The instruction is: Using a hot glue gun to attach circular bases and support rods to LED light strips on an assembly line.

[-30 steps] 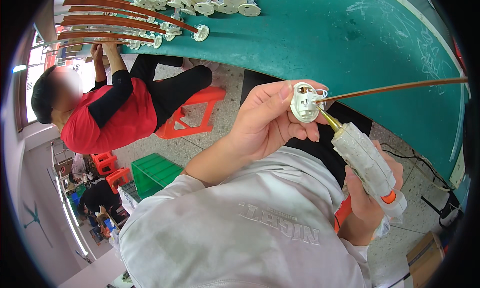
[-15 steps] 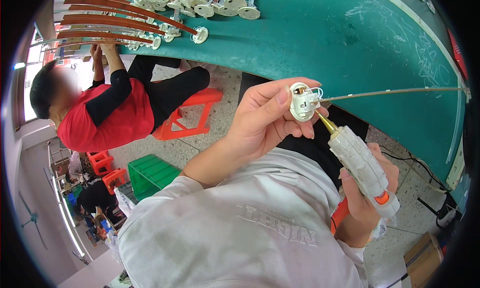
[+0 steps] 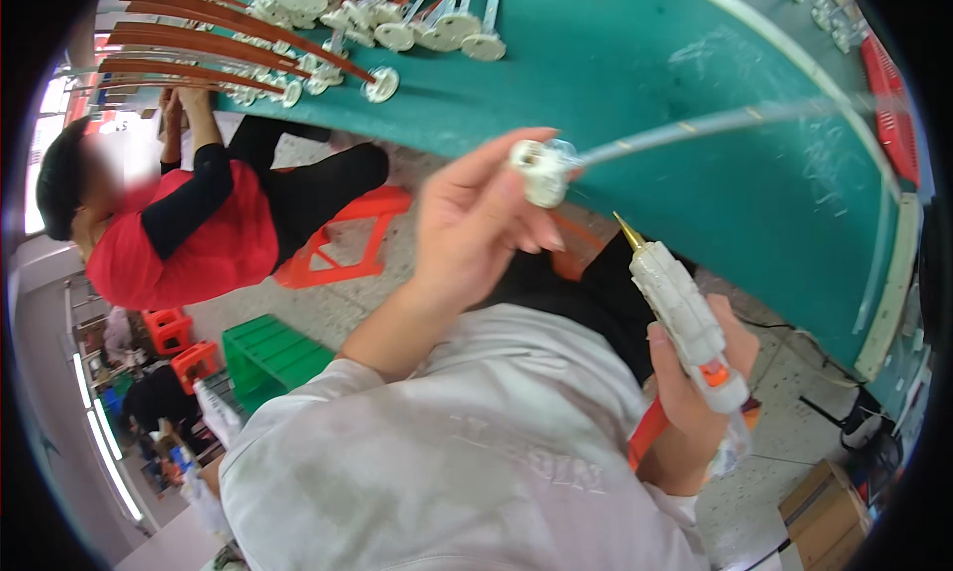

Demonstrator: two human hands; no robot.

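Between the thumb and fingers of my left hand (image 3: pixel 467 218) is a round white plastic end cap (image 3: pixel 542 177). A long thin pale strip (image 3: pixel 685 129) runs from this cap to the right over the table, blurred by motion. My right hand (image 3: pixel 700 357) is wrapped round a hot glue gun (image 3: pixel 678 298) with a whitish, glue-smeared body and an orange part near its rear. The gun's brass nozzle (image 3: pixel 628 231) points up and left, apart from the cap.
On the green worktable (image 3: pixel 596 84) lie several brown strips (image 3: pixel 208 35) with white end caps and a pile of similar caps (image 3: pixel 452 30). A co-worker (image 3: pixel 199 223) sits at left on a red stool (image 3: pixel 347 238). A green crate (image 3: pixel 273 357), a cardboard box (image 3: pixel 829 511) and a red basket (image 3: pixel 888 109) stand around.
My left hand has moved left and up with the cap and strip, away from the nozzle. The glue gun has shifted slightly left and down. The whole view has turned a little.
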